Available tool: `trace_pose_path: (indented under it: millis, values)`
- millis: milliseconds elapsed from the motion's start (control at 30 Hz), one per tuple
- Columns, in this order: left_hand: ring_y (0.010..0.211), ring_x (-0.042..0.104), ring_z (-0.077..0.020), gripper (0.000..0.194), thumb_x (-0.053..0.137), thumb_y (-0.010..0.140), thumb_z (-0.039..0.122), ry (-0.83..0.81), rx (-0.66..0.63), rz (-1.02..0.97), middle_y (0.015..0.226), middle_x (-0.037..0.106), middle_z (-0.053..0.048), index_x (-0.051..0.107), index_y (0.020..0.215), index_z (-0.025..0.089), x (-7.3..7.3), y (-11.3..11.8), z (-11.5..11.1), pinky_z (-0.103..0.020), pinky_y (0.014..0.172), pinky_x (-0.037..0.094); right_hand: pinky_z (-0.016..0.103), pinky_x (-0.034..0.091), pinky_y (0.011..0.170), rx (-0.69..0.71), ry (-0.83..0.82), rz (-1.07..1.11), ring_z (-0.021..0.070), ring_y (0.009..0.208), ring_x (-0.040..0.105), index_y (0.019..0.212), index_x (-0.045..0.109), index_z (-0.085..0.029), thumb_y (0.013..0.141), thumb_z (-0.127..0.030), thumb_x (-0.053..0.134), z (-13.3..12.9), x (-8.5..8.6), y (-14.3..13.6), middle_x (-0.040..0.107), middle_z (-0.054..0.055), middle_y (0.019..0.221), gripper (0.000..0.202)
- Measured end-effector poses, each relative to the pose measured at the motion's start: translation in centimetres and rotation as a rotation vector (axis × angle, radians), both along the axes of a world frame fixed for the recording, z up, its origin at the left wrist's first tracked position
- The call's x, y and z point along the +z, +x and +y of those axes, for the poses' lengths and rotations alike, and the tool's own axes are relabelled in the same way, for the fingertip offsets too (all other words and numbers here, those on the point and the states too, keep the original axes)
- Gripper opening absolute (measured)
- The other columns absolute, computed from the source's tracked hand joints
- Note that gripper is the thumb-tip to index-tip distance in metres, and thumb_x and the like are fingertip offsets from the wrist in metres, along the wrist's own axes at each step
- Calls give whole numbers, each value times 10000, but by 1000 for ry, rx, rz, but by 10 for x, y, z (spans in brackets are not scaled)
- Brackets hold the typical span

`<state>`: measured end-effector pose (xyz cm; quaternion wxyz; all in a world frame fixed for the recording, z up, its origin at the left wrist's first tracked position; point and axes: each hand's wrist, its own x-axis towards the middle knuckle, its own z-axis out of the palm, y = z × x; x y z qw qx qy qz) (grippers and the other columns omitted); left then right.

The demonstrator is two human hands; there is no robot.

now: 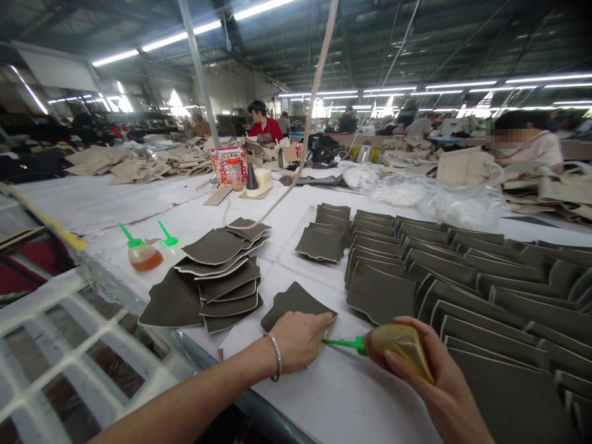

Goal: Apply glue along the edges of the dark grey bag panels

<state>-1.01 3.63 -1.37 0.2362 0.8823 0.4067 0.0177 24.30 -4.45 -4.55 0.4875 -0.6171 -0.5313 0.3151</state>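
My left hand (298, 339), with a silver bracelet on the wrist, presses down on the near edge of a dark olive cut piece (293, 303) lying on the white table. My right hand (428, 373) grips a squeeze bottle of amber glue (400, 344). Its green nozzle (342, 342) points left and touches the edge of that piece beside my left fingers. A fanned pile of the same dark pieces (217, 277) lies to the left. Overlapping rows of them (462, 271) spread to the right.
Two more green-capped glue bottles (143, 254) stand at the left by the table edge. A white grid rack (60, 357) is at the lower left. A hose (305, 117) hangs over the table. Other people work at far tables among tan pieces and plastic bags (435, 197).
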Motion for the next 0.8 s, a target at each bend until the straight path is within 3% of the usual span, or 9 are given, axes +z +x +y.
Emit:
trace_pose_path:
  millis: [200, 400, 567, 800]
  values:
    - [1054, 695, -301, 547, 385, 919, 198, -11, 22, 21, 1211, 716, -79, 458, 1457, 267, 5, 0, -1, -397, 882, 534, 389, 473, 858, -165, 41, -5, 293, 991, 601, 1244, 526, -284, 741, -671, 746, 7, -1, -2, 589, 45, 1161, 672]
    - [1032, 699, -306, 527, 388, 915, 208, -22, 41, 41, 1223, 706, -106, 470, 1435, 232, 4, -1, 1, -408, 886, 530, 384, 504, 810, -89, -23, 7, 286, 939, 628, 1253, 533, -297, 771, -638, 746, 3, -4, -3, 617, 37, 1120, 627]
    - [1017, 703, -309, 486, 376, 923, 201, -6, 38, 32, 1169, 727, -96, 509, 1389, 242, 2, 0, 0, -410, 866, 541, 360, 475, 861, -160, 17, -5, 282, 1004, 601, 1270, 525, -312, 746, -651, 759, 5, -4, 3, 598, 22, 1168, 667]
    - [1028, 702, -340, 490, 391, 912, 194, 32, 62, -23, 1218, 710, -91, 528, 1381, 239, -4, 0, -3, -482, 889, 553, 343, 549, 780, -68, -35, 72, 302, 946, 665, 1284, 522, -267, 788, -615, 730, -2, -5, -1, 675, 50, 1084, 640]
